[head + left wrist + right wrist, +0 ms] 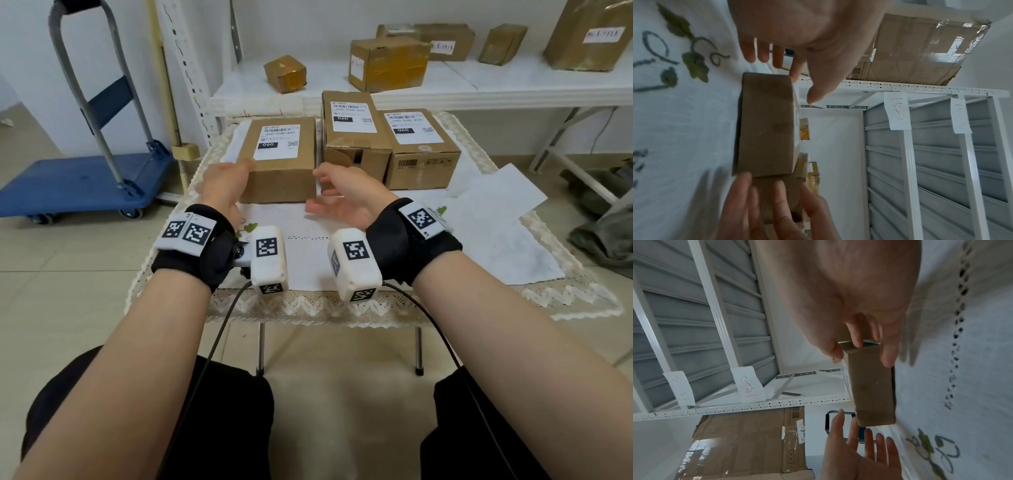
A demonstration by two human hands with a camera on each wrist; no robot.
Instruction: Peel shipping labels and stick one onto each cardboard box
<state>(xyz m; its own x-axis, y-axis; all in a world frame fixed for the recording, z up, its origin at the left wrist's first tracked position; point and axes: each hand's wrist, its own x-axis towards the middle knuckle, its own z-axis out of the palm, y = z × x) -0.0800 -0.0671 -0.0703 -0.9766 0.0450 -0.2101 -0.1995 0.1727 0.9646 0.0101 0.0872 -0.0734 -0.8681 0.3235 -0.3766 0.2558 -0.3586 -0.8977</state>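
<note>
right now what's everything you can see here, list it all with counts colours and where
labelled boxes: 3, brown cardboard with white shipping labels, in a row on the table
table: 1, covered with a white lace-edged cloth, directly in front
backing sheets: several, white paper, right part of the table
shelf boxes: at least 5, brown and taped, on the white shelf behind
shelf: 1, white, behind the table
trolley: 1, blue deck with grey handle, on the floor to the left
wrist cameras: 2, white with black markers, on black straps
left hand: open, by the left side of the nearest box
right hand: open, by the nearest box's right side
</note>
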